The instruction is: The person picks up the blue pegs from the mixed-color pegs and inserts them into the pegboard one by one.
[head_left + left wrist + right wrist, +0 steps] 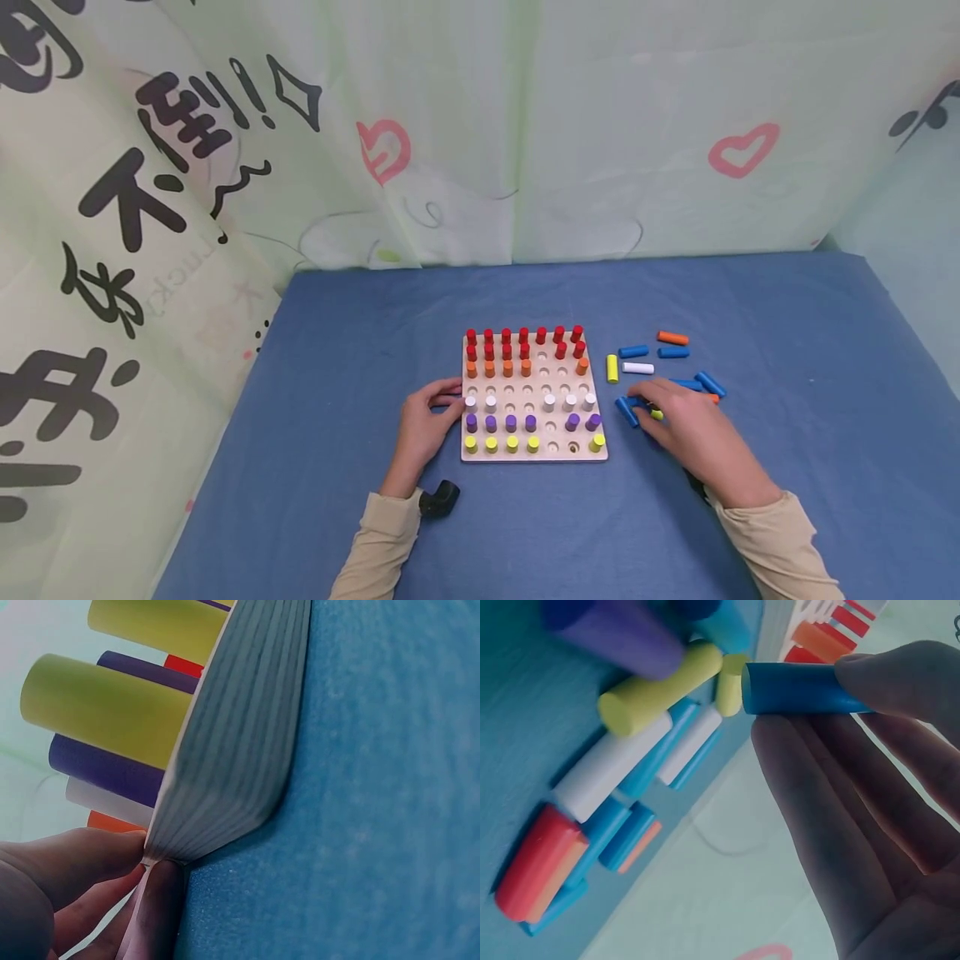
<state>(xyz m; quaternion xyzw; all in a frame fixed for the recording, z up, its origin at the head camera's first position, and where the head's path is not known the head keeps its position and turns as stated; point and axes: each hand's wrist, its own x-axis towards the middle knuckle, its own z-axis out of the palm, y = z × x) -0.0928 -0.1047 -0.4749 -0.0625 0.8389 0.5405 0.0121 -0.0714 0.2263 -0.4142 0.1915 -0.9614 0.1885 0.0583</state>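
Note:
A square wooden pegboard (540, 461) lies on the blue cloth, with rows of red, orange, white, purple and yellow pegs standing in it. Bare holes show along its fourth row and in parts of other rows. At the board's left edge, my left hand (426, 421) holds the rim between thumb and fingers; the left wrist view shows the fingertips right at a corner. To the right of the board, my right hand (693, 429) is low over loose pegs. It pinches a blue peg (799, 688) between thumb and fingers, the peg's round end sticking out past them.
Loose pegs lie right of the board: a yellow peg (612, 368), a white peg (638, 367), an orange peg (672, 338) and several blue ones, including a blue peg (710, 383). Behind the table hangs a pale printed curtain (570, 125).

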